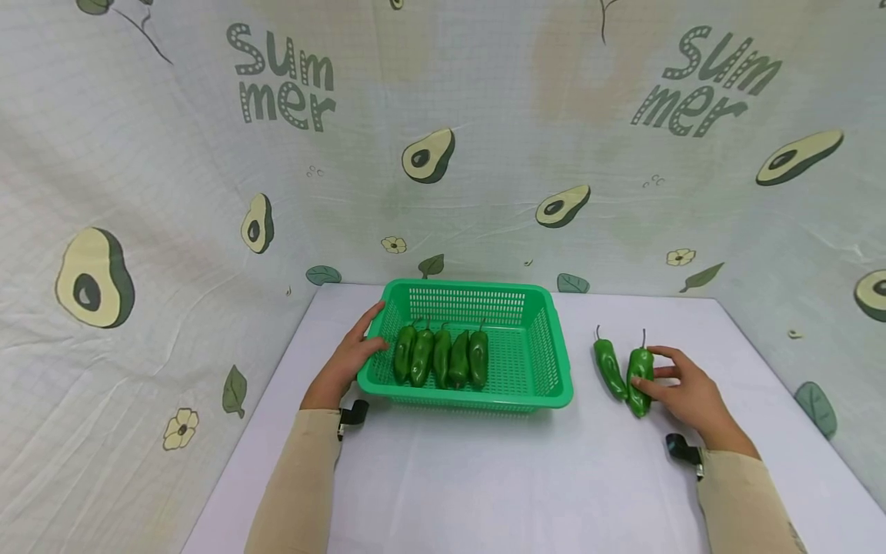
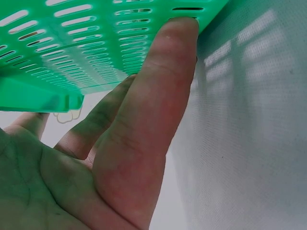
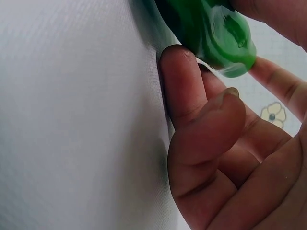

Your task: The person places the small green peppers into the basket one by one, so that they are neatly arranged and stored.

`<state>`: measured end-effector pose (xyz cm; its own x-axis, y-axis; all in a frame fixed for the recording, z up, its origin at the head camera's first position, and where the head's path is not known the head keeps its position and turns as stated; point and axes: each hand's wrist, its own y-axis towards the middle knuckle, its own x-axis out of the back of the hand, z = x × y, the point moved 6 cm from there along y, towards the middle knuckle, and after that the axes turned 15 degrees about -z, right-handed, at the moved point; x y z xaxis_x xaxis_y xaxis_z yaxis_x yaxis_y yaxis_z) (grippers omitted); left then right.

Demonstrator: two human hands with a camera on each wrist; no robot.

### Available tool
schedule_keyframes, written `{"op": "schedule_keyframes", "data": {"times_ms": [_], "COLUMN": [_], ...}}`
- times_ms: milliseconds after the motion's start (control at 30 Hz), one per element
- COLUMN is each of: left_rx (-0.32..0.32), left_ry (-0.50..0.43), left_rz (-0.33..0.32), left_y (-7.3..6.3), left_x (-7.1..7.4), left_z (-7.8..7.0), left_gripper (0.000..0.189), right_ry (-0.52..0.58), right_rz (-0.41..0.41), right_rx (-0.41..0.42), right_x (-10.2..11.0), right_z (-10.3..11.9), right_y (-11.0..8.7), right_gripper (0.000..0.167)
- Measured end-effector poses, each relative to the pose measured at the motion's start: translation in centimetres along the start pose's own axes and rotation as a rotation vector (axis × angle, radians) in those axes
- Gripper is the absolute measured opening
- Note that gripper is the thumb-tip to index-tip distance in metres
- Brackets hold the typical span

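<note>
A green plastic basket [image 1: 465,397] with slotted walls stands on the table. Several green chili peppers [image 1: 441,358] lie side by side in its left half, stems toward the back. My left hand [image 1: 351,358] grips the basket's left side, thumb over the rim; in the left wrist view its fingers [image 2: 144,110] reach beneath the slotted plastic. To the right of the basket, my right hand [image 1: 685,392] pinches a green chili pepper [image 1: 641,369] between thumb and fingers, seen close in the right wrist view. Another green chili pepper [image 1: 609,369] lies just left of it, touching or nearly so.
The table [image 1: 484,492] has a white cover. Behind it and at both sides hangs a pale cloth [image 1: 484,100] printed with avocados, leaves and lettering. A black wrist camera [image 1: 354,413] sits at the left wrist and another black camera [image 1: 681,448] at the right.
</note>
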<state>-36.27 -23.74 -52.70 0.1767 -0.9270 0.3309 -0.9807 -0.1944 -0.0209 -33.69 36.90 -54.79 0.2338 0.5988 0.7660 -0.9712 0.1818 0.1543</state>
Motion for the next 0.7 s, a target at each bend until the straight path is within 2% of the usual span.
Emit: {"op": "schedule_keyframes", "data": {"times_ms": [700], "left_rx": [0.006], "left_ry": [0.003], "left_rz": [0.008], "left_y": [0.09], "left_x": [0.03], "left_z": [0.15], "left_gripper": [0.088], "right_ry": [0.012], "right_rz": [0.019], "right_rx": [-0.017], "right_x": [0.12], "right_z": [0.26], "right_y": [-0.31], "right_gripper": [0.104]}}
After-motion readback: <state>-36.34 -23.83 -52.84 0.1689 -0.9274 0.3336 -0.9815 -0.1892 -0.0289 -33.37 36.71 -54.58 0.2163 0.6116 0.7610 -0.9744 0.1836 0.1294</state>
